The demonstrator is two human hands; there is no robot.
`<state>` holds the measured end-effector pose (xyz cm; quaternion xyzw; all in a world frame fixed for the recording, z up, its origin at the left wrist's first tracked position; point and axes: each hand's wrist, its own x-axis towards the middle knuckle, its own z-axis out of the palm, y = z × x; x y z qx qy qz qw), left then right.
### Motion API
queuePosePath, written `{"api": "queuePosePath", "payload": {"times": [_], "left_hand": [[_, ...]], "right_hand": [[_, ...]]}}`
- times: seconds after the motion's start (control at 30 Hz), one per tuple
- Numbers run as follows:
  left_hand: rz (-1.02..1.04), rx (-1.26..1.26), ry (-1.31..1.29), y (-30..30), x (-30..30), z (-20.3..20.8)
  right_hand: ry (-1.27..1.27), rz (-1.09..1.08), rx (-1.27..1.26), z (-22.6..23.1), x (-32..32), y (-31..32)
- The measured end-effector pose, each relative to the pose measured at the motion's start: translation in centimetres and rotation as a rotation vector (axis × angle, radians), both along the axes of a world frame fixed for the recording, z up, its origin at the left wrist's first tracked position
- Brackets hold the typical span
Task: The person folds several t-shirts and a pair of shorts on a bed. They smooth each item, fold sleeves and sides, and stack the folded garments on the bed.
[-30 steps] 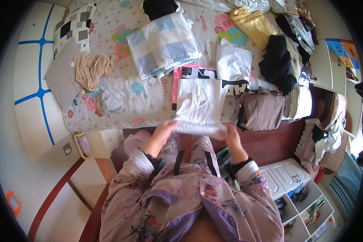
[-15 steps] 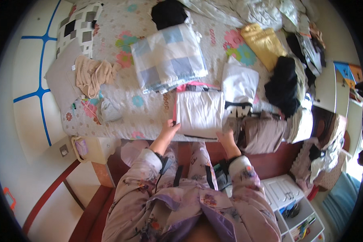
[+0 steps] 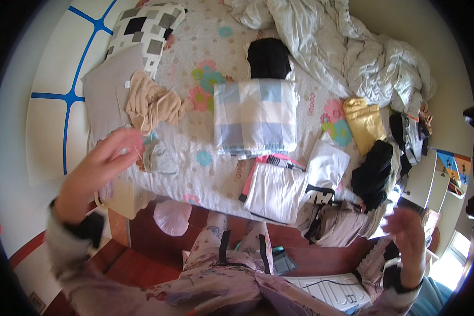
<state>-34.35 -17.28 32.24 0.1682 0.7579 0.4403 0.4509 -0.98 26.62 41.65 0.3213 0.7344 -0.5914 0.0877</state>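
Note:
My left hand [image 3: 116, 151] is raised over the left side of the bed with its fingers stretched out. It is nearest to a crumpled beige garment [image 3: 150, 105] and a small pale grey cloth [image 3: 162, 159]. On the far right my right hand [image 3: 407, 231] hangs in the air, slightly blurred, its fingers loosely apart and nothing visible in them. Between the hands lies a folded white garment [image 3: 276, 192] with pink and black fabric [image 3: 258, 167] under its far edge. Beside it are a white garment with a black band [image 3: 326, 163] and a brownish folded garment [image 3: 339, 224].
A folded checked cloth [image 3: 255, 116] and black garment [image 3: 268, 58] lie mid-bed. Gold [image 3: 363, 124] and black clothes [image 3: 373, 174] are at right, below a rumpled quilt [image 3: 353, 58]. A patterned pillow [image 3: 145, 34] is far left. White drawers [image 3: 332, 289] stand low right.
Both hands have let go of the folded white garment and moved apart, the left toward the beige garment, the right out to the far right. The view has shifted.

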Motion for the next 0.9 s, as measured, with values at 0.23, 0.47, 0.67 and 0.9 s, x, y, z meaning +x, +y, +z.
{"api": "queuePosePath", "payload": {"times": [0.23, 0.47, 0.67, 0.9], "left_hand": [[-0.235, -0.752, 0.498, 3.4, 1.1, -36.3], [-0.26, -0.83, 0.319, 1.1, 3.4, -43.7], [-0.274, -0.846, 0.33, 2.3, 2.5, -41.1], [-0.307, -0.85, 0.305, 2.7, 2.2, -40.8]], "right_hand": [[0.094, -0.089, -0.086, -18.2, -22.8, 1.3], [-0.178, -0.054, 0.619, -41.9, -36.7, 2.4], [-0.362, -0.148, 0.86, -47.5, -42.1, 1.9], [0.379, 0.235, 0.861, -40.9, -41.2, -6.0]]}}
